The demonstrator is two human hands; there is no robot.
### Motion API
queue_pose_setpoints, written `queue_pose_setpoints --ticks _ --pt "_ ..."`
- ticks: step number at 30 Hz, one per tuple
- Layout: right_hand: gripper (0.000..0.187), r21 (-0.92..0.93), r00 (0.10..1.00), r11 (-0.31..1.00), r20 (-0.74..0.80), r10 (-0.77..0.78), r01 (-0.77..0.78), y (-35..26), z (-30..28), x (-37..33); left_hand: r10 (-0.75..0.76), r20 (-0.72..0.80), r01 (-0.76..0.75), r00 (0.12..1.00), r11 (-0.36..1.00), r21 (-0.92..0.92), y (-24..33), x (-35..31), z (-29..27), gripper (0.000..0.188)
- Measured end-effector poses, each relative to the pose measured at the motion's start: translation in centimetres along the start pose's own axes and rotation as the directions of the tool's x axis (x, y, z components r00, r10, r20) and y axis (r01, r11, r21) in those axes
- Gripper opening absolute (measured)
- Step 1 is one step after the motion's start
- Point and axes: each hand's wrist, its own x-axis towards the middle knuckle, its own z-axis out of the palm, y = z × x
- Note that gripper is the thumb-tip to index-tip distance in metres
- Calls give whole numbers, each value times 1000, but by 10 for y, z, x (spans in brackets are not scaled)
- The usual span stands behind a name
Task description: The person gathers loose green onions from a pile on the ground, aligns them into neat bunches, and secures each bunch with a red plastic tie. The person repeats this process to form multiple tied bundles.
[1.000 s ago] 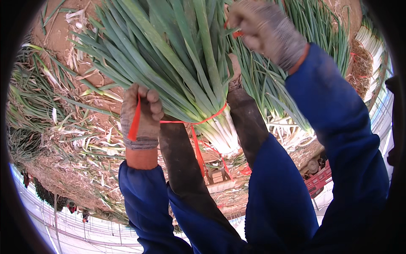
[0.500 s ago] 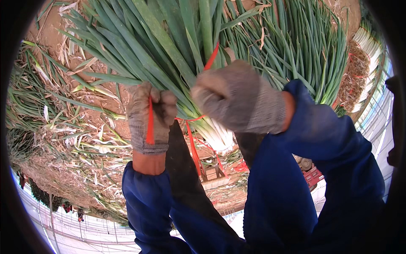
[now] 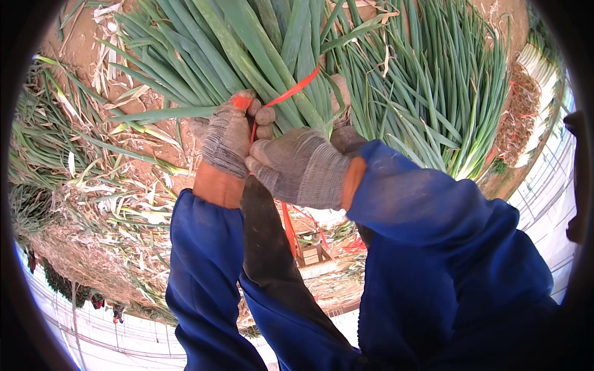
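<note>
A large bunch of green onions lies before me, its leaves fanning away. A red plastic ribbon crosses the leaves from the right and runs to my hands at the bunch's left side. My left hand, in a dirty grey knit glove, is closed with the ribbon pinched at its fingertips. Pressed up beside it, my right hand, gloved alike, is closed where a short length of ribbon runs down to its fingers. It covers most of the white stalk ends. More red ribbon strands hang below, by my legs.
Another pile of green onions lies at the right. Bundles with roots and white stalks are stacked at the far right. Loose leaves and dry trimmings litter the soil at left. A wooden piece shows between my legs.
My right hand has moved left and down to meet my left hand, which rose slightly. The ribbon now slants across the leaves toward both hands.
</note>
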Motion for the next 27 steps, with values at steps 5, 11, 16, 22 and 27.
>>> queue_pose_setpoints --ticks 5,11,16,22,27 --pt "23 -288 995 953 -2 -97 92 17 -61 -9 -46 -130 44 990 999 -16 13 -24 27 31" --pt "20 4 957 995 -273 -94 99 52 -44 19 -68 18 70 997 991 -116 12 -33 9 34" --pt "25 -191 999 980 -17 44 -46 53 -52 22 17 -197 6 980 993 115 12 -48 18 29" --pt "26 187 940 974 -290 179 -128 29 -133 2 290 -385 -192 876 943 273 -10 -49 -23 25" --pt "24 68 969 995 -239 -59 78 28 -36 36 406 -262 -300 875 882 364 -1 -66 -8 33"
